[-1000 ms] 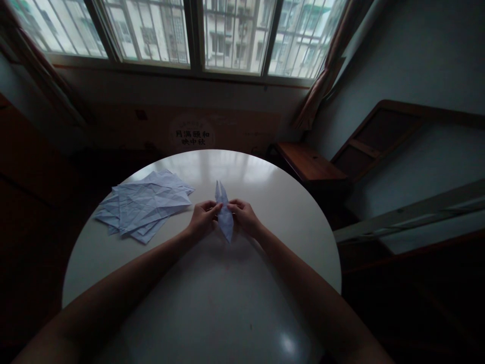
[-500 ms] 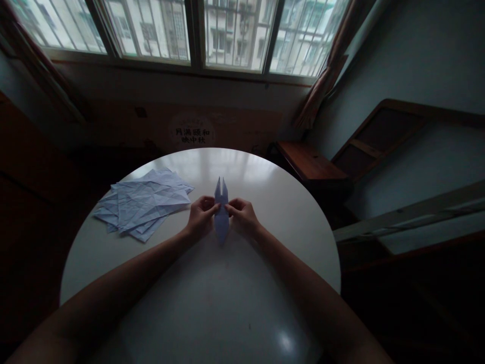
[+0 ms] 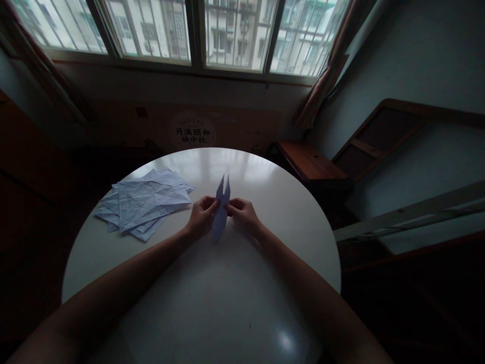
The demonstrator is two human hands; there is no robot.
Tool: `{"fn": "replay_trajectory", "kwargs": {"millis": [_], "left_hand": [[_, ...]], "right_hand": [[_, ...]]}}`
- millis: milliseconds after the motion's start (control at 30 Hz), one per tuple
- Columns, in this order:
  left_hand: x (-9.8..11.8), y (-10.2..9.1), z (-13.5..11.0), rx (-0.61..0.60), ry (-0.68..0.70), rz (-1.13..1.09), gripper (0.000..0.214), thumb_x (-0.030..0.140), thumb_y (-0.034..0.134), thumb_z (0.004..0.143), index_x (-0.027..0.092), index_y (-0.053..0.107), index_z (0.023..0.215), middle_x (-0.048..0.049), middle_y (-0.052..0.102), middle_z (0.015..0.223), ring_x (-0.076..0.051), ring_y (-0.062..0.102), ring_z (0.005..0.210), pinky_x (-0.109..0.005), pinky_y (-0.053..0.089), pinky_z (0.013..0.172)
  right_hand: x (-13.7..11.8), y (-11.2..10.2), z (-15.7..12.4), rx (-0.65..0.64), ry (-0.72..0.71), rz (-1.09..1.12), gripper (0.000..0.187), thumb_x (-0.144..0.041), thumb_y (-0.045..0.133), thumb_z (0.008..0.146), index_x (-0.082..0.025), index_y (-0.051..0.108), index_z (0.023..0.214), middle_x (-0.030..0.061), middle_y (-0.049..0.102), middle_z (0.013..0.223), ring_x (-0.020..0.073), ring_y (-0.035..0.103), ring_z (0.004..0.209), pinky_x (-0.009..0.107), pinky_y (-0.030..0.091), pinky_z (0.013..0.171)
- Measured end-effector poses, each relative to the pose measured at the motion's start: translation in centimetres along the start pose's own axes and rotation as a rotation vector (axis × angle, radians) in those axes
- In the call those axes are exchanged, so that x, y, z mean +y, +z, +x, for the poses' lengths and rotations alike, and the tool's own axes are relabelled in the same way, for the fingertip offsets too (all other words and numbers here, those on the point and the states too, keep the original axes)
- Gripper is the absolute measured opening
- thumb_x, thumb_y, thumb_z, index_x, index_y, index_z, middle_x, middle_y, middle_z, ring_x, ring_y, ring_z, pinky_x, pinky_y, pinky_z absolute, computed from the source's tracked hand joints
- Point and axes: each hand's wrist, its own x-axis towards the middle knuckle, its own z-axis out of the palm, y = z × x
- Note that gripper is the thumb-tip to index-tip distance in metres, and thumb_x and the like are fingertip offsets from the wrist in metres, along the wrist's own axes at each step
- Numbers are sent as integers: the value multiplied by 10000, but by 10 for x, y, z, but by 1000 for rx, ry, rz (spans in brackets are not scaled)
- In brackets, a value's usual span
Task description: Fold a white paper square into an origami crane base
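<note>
A narrow folded paper piece point(image 3: 220, 208) with two pointed tips at its far end is held above the round white table point(image 3: 212, 303). My left hand point(image 3: 201, 217) pinches its left side with closed fingers. Its right side is pinched by my right hand point(image 3: 244, 216). The piece leans slightly, tips to the upper right, lower point toward me.
A loose pile of creased white paper sheets point(image 3: 144, 203) lies on the table's left part. Beyond the table are a window, a dark wall with a round sign point(image 3: 192, 134), and a wooden stool point(image 3: 308, 163) at the right.
The folded piece has tilted, its lower point swinging left and its tips right. Both hands have kept their pinch and stayed almost in place.
</note>
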Motion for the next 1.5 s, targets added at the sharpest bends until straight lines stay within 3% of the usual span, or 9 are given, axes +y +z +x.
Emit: {"fn": "replay_trajectory", "kwargs": {"millis": [233,400,533,600,667,833,1000,1200,1500], "left_hand": [[0,0,-3,-46,-19,21,434,376,854,613,105,631,868,-54,712,724,-205,690,618,-316,550,590],[-3,-3,-3,-81,2,134,397,375,843,622,105,663,850,-64,710,705,-203,686,632,-296,528,598],[-2,-9,0,-54,56,291,361,386,824,621,109,698,813,-50,708,719,-169,654,646,-244,487,581],[3,-14,1,-40,76,427,317,373,799,636,118,714,804,-35,701,721,-150,631,636,-222,465,569],[9,-18,3,-42,119,551,271,334,784,628,126,729,793,-29,701,743,-144,619,650,-211,457,576],[20,-22,4,-188,55,640,224,312,736,647,125,739,770,-1,650,642,-118,563,575,-187,405,516],[25,-22,3,-413,6,634,227,321,739,638,115,715,731,1,599,606,-112,526,572,-187,385,514],[29,-25,5,-558,-6,732,210,324,694,686,117,697,717,13,540,591,-99,478,565,-185,340,514],[32,-21,5,-571,-58,777,258,370,665,709,114,664,681,29,483,555,-83,424,526,-175,288,468]], "right_hand": [[4,0,2,18,-18,-2,415,-506,825,553,-168,613,666,-15,609,571,114,554,530,259,439,543],[-3,-2,1,-77,-34,-85,443,-549,790,596,-173,567,667,-19,571,570,110,534,534,252,420,530],[-9,-10,-1,-43,-146,-295,565,-562,722,691,-195,572,1093,35,614,834,142,579,646,286,479,570],[-15,-15,-3,82,-305,-478,758,-520,729,710,-252,406,1341,86,567,1078,167,588,754,330,517,638],[-22,-21,-7,167,-488,-697,775,-468,727,740,-272,360,1394,128,473,1234,218,567,922,397,523,769],[-37,-25,-16,43,-663,-1096,319,-360,680,820,-310,644,1133,95,381,1341,285,437,1174,472,413,983],[-36,-23,-15,-41,-621,-1052,132,-371,741,765,-269,746,848,78,445,1308,277,426,1189,465,401,965],[-34,-27,-8,-235,-531,-776,137,-386,734,772,-253,744,741,63,664,949,212,570,929,402,451,848],[-39,-22,-7,-210,-453,-641,292,-516,754,700,-230,730,645,53,659,675,184,587,684,333,461,666]]}}
